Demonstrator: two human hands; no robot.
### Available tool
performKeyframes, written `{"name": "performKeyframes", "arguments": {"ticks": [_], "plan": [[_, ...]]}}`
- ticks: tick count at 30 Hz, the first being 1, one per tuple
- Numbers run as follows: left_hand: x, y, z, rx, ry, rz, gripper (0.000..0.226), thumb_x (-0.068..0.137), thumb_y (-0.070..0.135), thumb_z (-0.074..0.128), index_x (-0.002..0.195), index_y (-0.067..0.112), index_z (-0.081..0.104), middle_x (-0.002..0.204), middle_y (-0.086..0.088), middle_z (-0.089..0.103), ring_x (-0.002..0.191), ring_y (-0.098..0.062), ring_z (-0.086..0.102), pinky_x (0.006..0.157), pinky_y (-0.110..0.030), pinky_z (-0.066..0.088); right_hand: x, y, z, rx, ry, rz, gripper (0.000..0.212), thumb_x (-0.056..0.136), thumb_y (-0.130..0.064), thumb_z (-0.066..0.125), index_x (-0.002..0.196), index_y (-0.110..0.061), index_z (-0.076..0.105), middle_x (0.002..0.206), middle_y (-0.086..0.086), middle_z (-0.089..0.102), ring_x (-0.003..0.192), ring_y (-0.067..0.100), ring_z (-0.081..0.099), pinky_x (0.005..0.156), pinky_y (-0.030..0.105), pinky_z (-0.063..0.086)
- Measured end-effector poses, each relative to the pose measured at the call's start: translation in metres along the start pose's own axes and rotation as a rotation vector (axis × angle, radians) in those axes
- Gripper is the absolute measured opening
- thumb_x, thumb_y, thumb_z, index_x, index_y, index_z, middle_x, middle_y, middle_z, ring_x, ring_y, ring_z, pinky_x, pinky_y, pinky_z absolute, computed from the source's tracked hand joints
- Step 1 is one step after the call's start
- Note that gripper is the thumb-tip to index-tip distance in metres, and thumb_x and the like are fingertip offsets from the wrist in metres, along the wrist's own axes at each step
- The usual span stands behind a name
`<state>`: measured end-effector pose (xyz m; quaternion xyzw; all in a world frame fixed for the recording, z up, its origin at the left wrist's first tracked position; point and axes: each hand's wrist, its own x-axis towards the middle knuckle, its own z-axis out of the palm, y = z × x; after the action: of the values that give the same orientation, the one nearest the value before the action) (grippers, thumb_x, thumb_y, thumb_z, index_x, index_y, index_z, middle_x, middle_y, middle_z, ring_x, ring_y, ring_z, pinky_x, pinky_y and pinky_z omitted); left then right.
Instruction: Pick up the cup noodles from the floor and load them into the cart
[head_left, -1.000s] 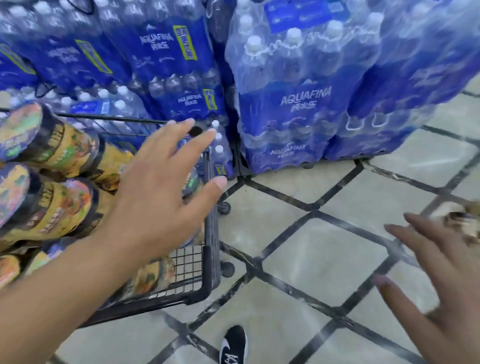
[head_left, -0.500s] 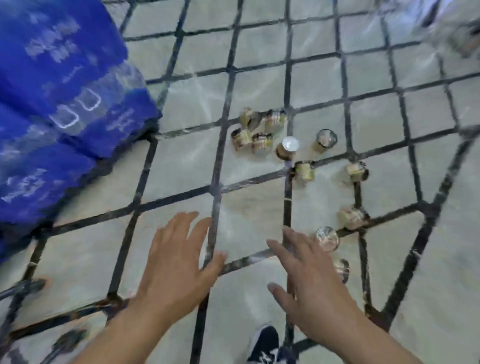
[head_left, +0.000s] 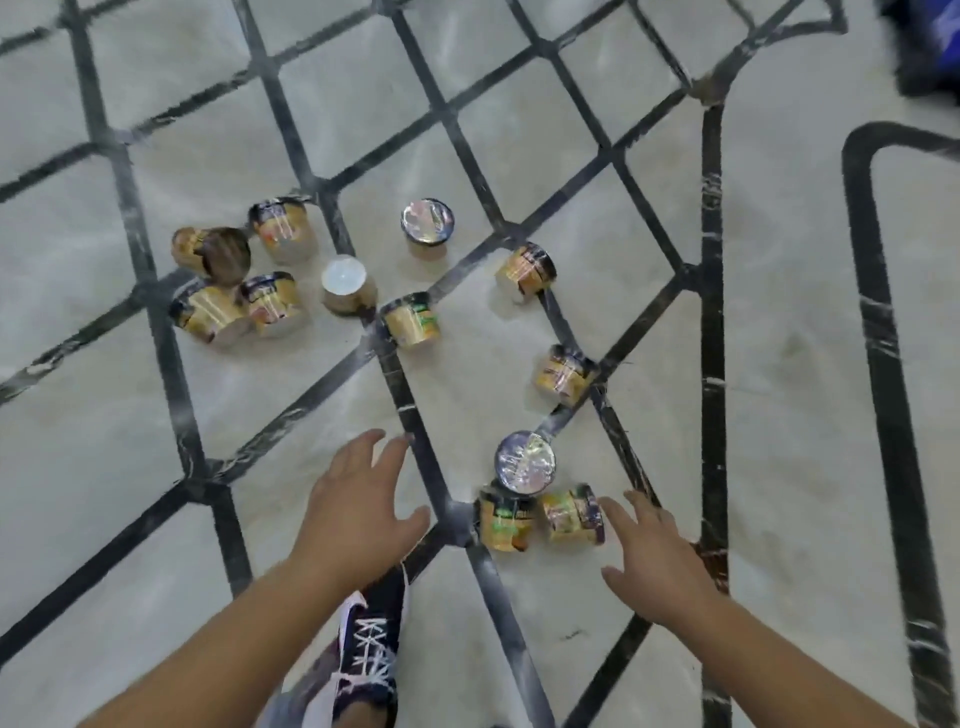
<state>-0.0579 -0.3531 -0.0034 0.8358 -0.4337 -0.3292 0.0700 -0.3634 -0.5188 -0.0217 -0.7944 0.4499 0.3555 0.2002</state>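
On the tiled floor (head_left: 779, 415): cup noodles lie scattered, none in hand.
Far cluster (head_left: 244, 275): four cups touching, at 10 o'clock from the hands.
Near trio (head_left: 535, 499): one upright cup, two tipped, at 12 o'clock from the right hand.
Left hand (head_left: 358, 504): fingers spread, holding nothing.
Right hand (head_left: 660, 561): fingers spread, empty, fingertip just beside a tipped cup (head_left: 574, 514).
Shoe (head_left: 371, 644): at 6 o'clock from the left hand.
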Motion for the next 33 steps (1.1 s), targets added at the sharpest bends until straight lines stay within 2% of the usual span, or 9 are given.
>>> {"name": "performKeyframes", "arguments": {"ticks": [4, 9, 14, 16, 19, 22, 24, 28, 33], "plan": [[0.089, 0.026, 0.08, 0.139, -0.104, 0.258, 0.094, 0.081, 0.061, 0.063, 0.161, 0.038, 0.019, 0.168, -0.007, 0.019, 0.153, -0.029, 0.021, 0.119, -0.046, 0.034, 0.097, 0.033, 0.068, -0.046, -0.009, 0.001, 0.111, 0.088, -0.031, 0.074, 0.165, -0.037, -0.005, 0.175, 0.006, 0.0, 0.157, 0.037, 0.017, 0.119, 0.047, 0.039], [0.176, 0.047, 0.177, 0.365, -0.192, 0.581, 0.096, 0.083, 0.058, 0.064, 0.16, 0.041, 0.009, 0.171, -0.005, 0.005, 0.157, -0.032, 0.004, 0.118, -0.064, 0.027, 0.173, 0.07, 0.117, -0.252, -0.005, -0.241, 0.114, 0.089, -0.008, 0.07, 0.166, -0.035, -0.011, 0.175, -0.002, -0.017, 0.161, 0.031, 0.008, 0.122, 0.043, 0.033], [0.214, 0.05, 0.22, 0.519, -0.252, 0.747, 0.099, 0.084, 0.059, 0.068, 0.16, 0.043, 0.005, 0.172, -0.005, -0.005, 0.158, -0.034, -0.008, 0.118, -0.071, 0.02, 0.201, 0.094, 0.13, -0.185, 0.038, -0.394, 0.113, 0.087, -0.04, 0.079, 0.167, -0.036, 0.0, 0.176, -0.005, -0.001, 0.16, 0.019, 0.01, 0.126, 0.033, 0.024], [0.222, 0.048, 0.226, 0.525, -0.266, 0.752, 0.101, 0.083, 0.064, 0.067, 0.159, 0.044, 0.004, 0.172, -0.004, -0.007, 0.158, -0.034, -0.009, 0.119, -0.071, 0.02, 0.204, 0.097, 0.134, -0.078, 0.066, -0.362, 0.117, 0.081, -0.05, 0.082, 0.166, -0.036, 0.003, 0.172, -0.006, 0.007, 0.157, 0.016, 0.017, 0.122, 0.027, 0.024], [0.23, 0.053, 0.236, 0.475, -0.284, 0.716, 0.094, 0.085, 0.071, 0.057, 0.16, 0.046, 0.006, 0.173, -0.003, -0.007, 0.158, -0.034, -0.009, 0.116, -0.07, 0.027, 0.204, 0.099, 0.136, 0.138, 0.109, -0.281, 0.121, 0.071, -0.05, 0.087, 0.164, -0.041, 0.011, 0.159, -0.01, 0.015, 0.141, 0.017, 0.039, 0.108, 0.021, 0.039], [0.227, 0.062, 0.251, 0.446, -0.3, 0.634, 0.083, 0.089, 0.07, 0.048, 0.159, 0.043, 0.012, 0.173, -0.004, -0.005, 0.158, -0.038, -0.008, 0.112, -0.07, 0.033, 0.193, 0.104, 0.131, 0.316, 0.142, -0.242, 0.119, 0.063, -0.047, 0.092, 0.156, -0.053, 0.019, 0.145, -0.015, 0.021, 0.125, 0.016, 0.053, 0.102, 0.029, 0.052], [0.223, 0.071, 0.257, 0.443, -0.291, 0.587, 0.084, 0.087, 0.07, 0.05, 0.157, 0.04, 0.015, 0.172, -0.007, -0.005, 0.156, -0.041, -0.008, 0.107, -0.071, 0.037, 0.181, 0.111, 0.124, 0.354, 0.163, -0.235, 0.119, 0.064, -0.045, 0.092, 0.156, -0.056, 0.018, 0.144, -0.015, 0.021, 0.128, 0.015, 0.051, 0.104, 0.032, 0.052], [0.218, 0.091, 0.263, 0.46, -0.284, 0.467, 0.083, 0.086, 0.071, 0.055, 0.151, 0.034, 0.02, 0.169, -0.011, -0.003, 0.154, -0.045, -0.006, 0.102, -0.073, 0.036, 0.161, 0.117, 0.102, 0.355, 0.231, -0.219, 0.119, 0.067, -0.05, 0.087, 0.159, -0.053, 0.011, 0.152, -0.019, 0.019, 0.141, 0.01, 0.029, 0.113, 0.031, 0.043], [0.222, 0.099, 0.266, 0.425, -0.2, 0.357, 0.072, 0.09, 0.069, 0.054, 0.146, 0.032, 0.026, 0.162, -0.013, 0.013, 0.145, -0.044, 0.014, 0.098, -0.07, 0.037, 0.151, 0.117, 0.078, 0.334, 0.308, -0.231, 0.114, 0.068, -0.05, 0.084, 0.158, -0.05, 0.014, 0.151, -0.024, 0.017, 0.14, 0.006, 0.024, 0.113, 0.026, 0.041]]}}
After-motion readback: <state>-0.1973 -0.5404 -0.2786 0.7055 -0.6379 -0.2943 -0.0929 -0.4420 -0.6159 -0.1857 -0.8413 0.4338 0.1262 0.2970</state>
